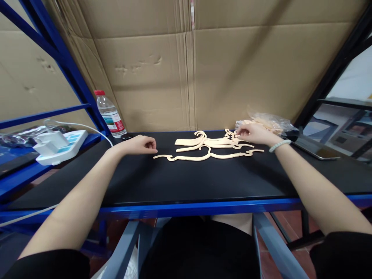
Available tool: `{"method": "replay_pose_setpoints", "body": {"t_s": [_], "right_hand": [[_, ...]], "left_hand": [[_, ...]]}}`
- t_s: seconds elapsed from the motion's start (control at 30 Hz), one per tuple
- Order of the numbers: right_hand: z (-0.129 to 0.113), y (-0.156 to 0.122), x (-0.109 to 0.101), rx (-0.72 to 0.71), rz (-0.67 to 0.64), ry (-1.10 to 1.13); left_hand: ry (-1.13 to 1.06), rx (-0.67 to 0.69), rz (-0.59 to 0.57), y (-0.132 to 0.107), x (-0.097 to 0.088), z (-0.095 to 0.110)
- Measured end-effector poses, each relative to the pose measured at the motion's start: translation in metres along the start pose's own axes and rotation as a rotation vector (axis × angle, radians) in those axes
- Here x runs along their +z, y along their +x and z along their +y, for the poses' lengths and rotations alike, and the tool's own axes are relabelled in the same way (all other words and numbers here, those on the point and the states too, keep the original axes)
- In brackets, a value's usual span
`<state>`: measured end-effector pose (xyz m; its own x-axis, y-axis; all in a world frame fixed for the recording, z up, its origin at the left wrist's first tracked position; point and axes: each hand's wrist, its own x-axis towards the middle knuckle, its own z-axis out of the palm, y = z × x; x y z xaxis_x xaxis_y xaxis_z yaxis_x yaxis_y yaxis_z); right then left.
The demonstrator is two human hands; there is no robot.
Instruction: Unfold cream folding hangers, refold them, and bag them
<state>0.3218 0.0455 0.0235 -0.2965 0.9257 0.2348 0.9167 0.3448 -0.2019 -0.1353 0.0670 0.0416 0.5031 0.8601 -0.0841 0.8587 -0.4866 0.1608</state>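
head: front hanger (209, 154) crosswise, hook (209, 149) away

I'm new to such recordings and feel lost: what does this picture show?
There is no machine: a person's bare left hand and right hand are seen from a camera worn on the head. On the flat black tabletop lies a thin cream-coloured hanger-shaped piece, with similar cream pieces behind it. The loosely curled left hand shows nothing in it. The right hand is at a cluster of small cream bits; whether it grips one, I cannot tell. Beside it is a crinkled clear plastic bag; a red-capped clear bottle stands at the left.
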Motion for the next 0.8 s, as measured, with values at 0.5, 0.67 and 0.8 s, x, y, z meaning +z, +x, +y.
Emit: {"method": "replay_pose_setpoints", "body": {"t_s": [0.5,0.67,0.8], "right_hand": [[0.029,0.028,0.021,0.054,0.221,-0.253],[0.036,0.045,0.026,-0.020,0.059,-0.422],[0.046,0.052,0.031,-0.093,0.016,-0.401]], "left_hand": [[0.032,0.253,0.261,0.008,0.022,0.030],[0.069,0.261,0.263,0.009,0.024,0.031],[0.080,0.263,0.247,0.008,0.024,0.035]]}}
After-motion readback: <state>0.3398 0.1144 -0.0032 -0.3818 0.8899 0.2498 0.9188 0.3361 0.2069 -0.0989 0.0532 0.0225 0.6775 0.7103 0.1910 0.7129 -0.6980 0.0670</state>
